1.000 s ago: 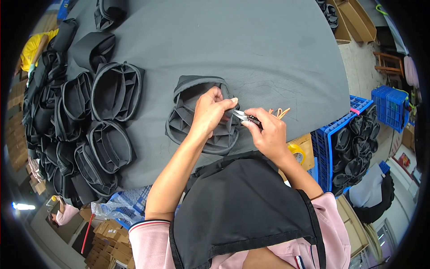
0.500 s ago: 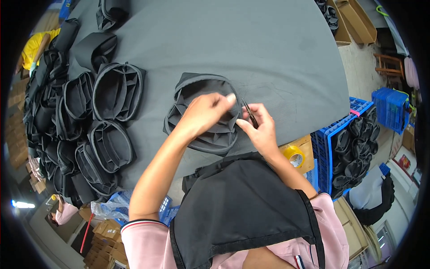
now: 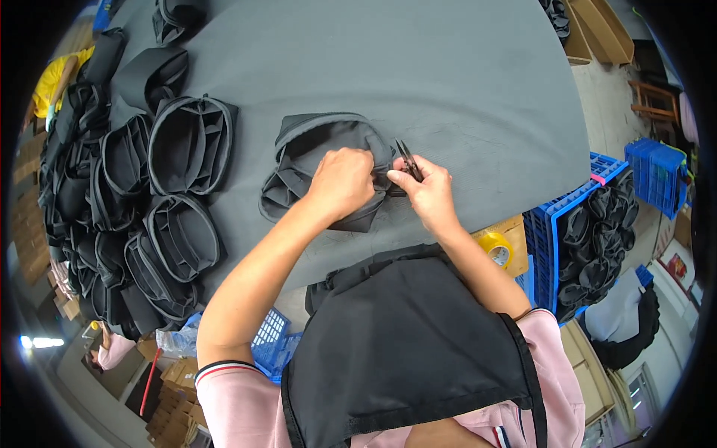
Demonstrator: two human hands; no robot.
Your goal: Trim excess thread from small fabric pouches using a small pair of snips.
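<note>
A black fabric pouch (image 3: 305, 128) with inner dividers lies open-topped on the grey table, in front of me. My left hand (image 3: 342, 181) is closed over its right side, fingers curled down and partly hidden, gripping the fabric. Just right of the pouch, my right hand (image 3: 431, 196) holds small dark thread snips (image 3: 406, 157) in its palm, with the blades pointing up and away. The thumb and fingertips of that hand reach the pouch's right edge. Whether they pinch a thread there is too small to tell.
Several similar black pouches (image 3: 191, 147) are heaped along the table's left side. To the right stands a blue crate (image 3: 547, 250) full of black pouches, beside a roll of yellow tape (image 3: 496, 250). Another person in yellow (image 3: 54, 84) is at the far left.
The pouch has shifted slightly left and away from me. My left hand has turned into a fist on its right side. In my right hand, the snips have swung more upright.
</note>
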